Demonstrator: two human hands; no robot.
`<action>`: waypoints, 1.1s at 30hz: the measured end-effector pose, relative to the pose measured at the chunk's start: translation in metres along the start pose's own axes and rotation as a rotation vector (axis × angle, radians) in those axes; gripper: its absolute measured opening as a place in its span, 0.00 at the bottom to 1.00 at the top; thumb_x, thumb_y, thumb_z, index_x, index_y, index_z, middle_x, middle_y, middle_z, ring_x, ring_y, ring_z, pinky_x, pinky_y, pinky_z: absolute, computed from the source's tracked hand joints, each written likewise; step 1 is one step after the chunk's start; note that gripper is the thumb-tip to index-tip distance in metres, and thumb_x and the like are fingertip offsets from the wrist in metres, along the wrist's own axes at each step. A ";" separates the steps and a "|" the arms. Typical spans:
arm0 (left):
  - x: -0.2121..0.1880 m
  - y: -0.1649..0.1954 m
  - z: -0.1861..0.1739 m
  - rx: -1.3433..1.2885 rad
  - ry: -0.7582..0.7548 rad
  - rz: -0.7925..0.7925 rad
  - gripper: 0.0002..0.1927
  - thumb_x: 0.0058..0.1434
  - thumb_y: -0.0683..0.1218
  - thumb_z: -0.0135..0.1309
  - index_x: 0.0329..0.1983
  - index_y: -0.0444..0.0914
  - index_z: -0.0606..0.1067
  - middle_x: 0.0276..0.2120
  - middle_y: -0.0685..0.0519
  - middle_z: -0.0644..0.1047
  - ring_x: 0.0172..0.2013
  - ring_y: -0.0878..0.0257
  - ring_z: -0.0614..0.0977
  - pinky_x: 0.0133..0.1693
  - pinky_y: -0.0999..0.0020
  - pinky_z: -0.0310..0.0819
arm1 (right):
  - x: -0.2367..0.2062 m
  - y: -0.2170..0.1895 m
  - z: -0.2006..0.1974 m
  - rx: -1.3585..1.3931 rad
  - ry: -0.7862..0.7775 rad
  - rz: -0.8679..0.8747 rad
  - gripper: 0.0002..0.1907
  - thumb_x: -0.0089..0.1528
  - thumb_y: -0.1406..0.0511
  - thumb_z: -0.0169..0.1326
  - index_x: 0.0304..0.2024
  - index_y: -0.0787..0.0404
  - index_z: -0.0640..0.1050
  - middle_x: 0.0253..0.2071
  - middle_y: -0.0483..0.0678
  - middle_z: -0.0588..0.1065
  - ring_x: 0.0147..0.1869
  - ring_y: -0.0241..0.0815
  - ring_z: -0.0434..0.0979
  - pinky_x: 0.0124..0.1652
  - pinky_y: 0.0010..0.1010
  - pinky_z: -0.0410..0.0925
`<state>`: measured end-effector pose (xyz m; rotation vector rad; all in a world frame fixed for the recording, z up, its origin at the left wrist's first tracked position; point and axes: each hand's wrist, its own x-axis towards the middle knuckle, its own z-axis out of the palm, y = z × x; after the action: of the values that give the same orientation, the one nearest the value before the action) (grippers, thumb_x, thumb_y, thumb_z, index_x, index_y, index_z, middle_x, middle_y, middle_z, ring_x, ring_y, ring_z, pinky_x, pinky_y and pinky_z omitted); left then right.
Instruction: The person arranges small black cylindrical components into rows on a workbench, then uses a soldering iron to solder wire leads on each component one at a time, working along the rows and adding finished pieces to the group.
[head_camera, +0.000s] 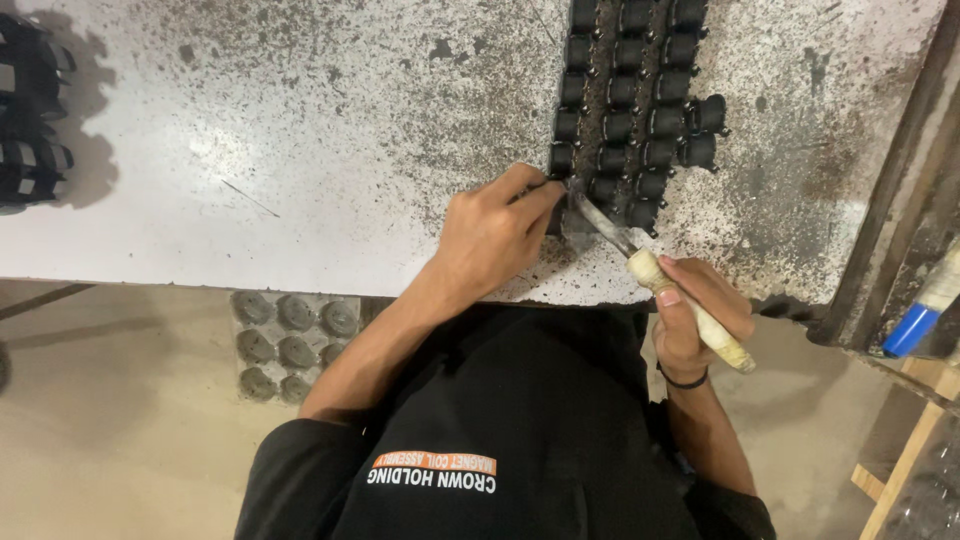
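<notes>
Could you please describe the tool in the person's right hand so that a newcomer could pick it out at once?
Start at the speckled white worktable and follow its near edge to the rows of small black parts. Just below them, the right hand grips a knife-like tool. Its pale, worn handle and thin grey blade, angled toward the left hand, set it apart from the dark parts.

You have one view only, from the camera on your head, looking almost straight down and close in. The worktable (300, 150) fills the upper half of the frame, its near edge crossing mid-frame; your chest and the floor (110, 430) fill the lower half.
</notes>
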<state>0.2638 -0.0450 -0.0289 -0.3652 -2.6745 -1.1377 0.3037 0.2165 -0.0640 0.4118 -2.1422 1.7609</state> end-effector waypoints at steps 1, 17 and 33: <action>0.000 0.000 0.000 -0.001 -0.002 0.000 0.08 0.61 0.40 0.62 0.43 0.38 0.82 0.39 0.54 0.78 0.26 0.57 0.82 0.28 0.63 0.78 | 0.000 0.000 0.000 0.014 0.040 -0.013 0.13 0.63 0.68 0.54 0.44 0.76 0.74 0.39 0.63 0.79 0.36 0.51 0.81 0.38 0.33 0.75; 0.002 -0.003 0.014 0.057 -0.063 0.005 0.08 0.60 0.37 0.56 0.43 0.33 0.79 0.35 0.48 0.77 0.27 0.54 0.82 0.25 0.61 0.75 | 0.010 -0.014 -0.003 0.020 0.035 0.009 0.13 0.66 0.66 0.57 0.45 0.74 0.77 0.41 0.63 0.79 0.41 0.51 0.82 0.45 0.35 0.77; 0.047 0.025 -0.042 0.152 0.094 0.172 0.16 0.61 0.32 0.55 0.51 0.34 0.79 0.37 0.48 0.76 0.32 0.60 0.81 0.22 0.68 0.71 | -0.002 0.013 -0.001 0.189 0.064 0.115 0.13 0.69 0.70 0.52 0.54 0.72 0.75 0.44 0.65 0.77 0.38 0.51 0.79 0.37 0.35 0.76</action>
<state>0.2311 -0.0517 0.0300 -0.4916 -2.5699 -0.8745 0.3003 0.2199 -0.0768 0.2785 -1.9996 2.0207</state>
